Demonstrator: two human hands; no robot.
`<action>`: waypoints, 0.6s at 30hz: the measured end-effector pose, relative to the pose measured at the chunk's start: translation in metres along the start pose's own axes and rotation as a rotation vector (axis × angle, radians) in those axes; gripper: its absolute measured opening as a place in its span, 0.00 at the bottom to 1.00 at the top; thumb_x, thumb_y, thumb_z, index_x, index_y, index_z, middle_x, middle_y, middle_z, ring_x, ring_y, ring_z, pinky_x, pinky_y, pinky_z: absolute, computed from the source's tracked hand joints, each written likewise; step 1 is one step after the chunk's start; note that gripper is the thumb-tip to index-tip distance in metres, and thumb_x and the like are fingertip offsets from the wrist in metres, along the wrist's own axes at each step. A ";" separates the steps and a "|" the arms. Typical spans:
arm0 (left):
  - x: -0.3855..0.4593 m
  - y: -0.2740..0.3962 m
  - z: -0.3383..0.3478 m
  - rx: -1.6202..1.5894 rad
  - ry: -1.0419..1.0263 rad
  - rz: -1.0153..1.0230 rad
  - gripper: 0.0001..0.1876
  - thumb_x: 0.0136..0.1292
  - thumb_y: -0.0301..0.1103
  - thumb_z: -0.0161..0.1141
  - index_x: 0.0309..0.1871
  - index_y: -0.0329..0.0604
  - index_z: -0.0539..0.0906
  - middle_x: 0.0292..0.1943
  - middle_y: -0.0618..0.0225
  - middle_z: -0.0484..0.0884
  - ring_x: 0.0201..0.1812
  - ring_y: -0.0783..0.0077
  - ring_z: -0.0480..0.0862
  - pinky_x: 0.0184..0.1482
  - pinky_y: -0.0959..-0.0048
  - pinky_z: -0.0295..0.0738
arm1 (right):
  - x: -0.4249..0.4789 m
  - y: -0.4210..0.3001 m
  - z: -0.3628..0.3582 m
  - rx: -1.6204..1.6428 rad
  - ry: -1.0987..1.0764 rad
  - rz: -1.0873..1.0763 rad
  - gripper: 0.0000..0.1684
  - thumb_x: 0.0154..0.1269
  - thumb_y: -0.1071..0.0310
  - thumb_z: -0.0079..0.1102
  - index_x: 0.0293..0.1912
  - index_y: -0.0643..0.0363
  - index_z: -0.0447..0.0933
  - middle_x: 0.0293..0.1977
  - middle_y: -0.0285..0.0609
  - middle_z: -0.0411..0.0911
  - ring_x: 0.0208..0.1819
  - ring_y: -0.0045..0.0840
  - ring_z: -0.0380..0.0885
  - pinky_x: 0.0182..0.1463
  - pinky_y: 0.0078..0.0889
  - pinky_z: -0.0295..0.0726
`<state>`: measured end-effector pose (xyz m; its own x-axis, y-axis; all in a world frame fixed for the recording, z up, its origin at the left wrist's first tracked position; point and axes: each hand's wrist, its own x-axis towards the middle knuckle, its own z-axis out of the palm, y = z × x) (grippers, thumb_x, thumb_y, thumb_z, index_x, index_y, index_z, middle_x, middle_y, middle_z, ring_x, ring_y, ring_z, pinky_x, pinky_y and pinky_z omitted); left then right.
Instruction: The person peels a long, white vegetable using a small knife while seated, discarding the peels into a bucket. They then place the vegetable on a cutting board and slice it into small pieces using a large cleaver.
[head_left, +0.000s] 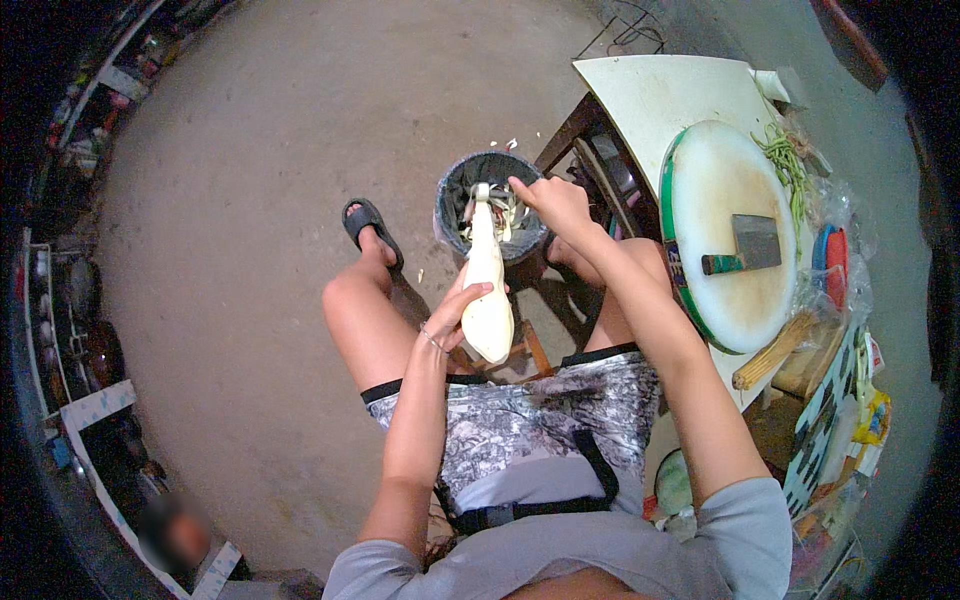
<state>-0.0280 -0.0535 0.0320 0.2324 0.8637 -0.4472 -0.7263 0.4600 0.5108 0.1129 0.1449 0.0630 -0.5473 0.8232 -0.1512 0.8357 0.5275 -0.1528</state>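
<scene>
My left hand (452, 306) grips a long, pale, peeled vegetable (487, 307) from below, with the thumb over its top. It is broad at the end near me and narrows towards the far end; its exact kind is unclear. My right hand (559, 204) is closed around what looks like a peeler (497, 195), thumb stretched forward. The peeler's head lies at the narrow far tip of the vegetable, and its handle is mostly hidden by the hand. Beneath both stands a waste bin (450, 232) lined with a dark bag, holding pale peelings (514, 221).
To my right, a white table (637, 82) bears a round chopping board (720, 172) with a cleaver (754, 241) on it. Green beans (784, 161) and a bundle of dry noodles or sticks (772, 349) lie beside the board. Shelves (97, 405) line the left.
</scene>
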 end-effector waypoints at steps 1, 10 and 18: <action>-0.002 0.000 0.001 0.017 -0.034 0.003 0.39 0.57 0.33 0.61 0.71 0.49 0.54 0.46 0.54 0.77 0.42 0.58 0.83 0.44 0.62 0.82 | 0.004 0.005 0.003 -0.008 -0.009 0.064 0.41 0.69 0.36 0.35 0.23 0.60 0.82 0.21 0.51 0.80 0.26 0.43 0.82 0.27 0.43 0.79; -0.005 0.001 0.008 -0.120 -0.182 -0.021 0.35 0.57 0.35 0.62 0.67 0.45 0.60 0.51 0.55 0.75 0.51 0.51 0.80 0.48 0.56 0.81 | -0.009 0.022 0.013 0.016 0.027 0.179 0.37 0.69 0.37 0.39 0.29 0.61 0.80 0.25 0.52 0.81 0.29 0.44 0.82 0.29 0.45 0.80; 0.011 -0.002 -0.005 -0.380 -0.242 -0.028 0.37 0.60 0.33 0.60 0.71 0.47 0.56 0.55 0.54 0.73 0.54 0.51 0.79 0.51 0.53 0.80 | -0.078 -0.022 -0.040 0.142 0.086 -0.144 0.29 0.69 0.43 0.43 0.27 0.52 0.81 0.19 0.44 0.79 0.23 0.40 0.81 0.28 0.47 0.75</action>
<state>-0.0270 -0.0463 0.0227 0.3668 0.8962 -0.2494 -0.8932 0.4143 0.1749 0.1389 0.0776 0.1170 -0.6492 0.7598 -0.0348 0.7313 0.6109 -0.3033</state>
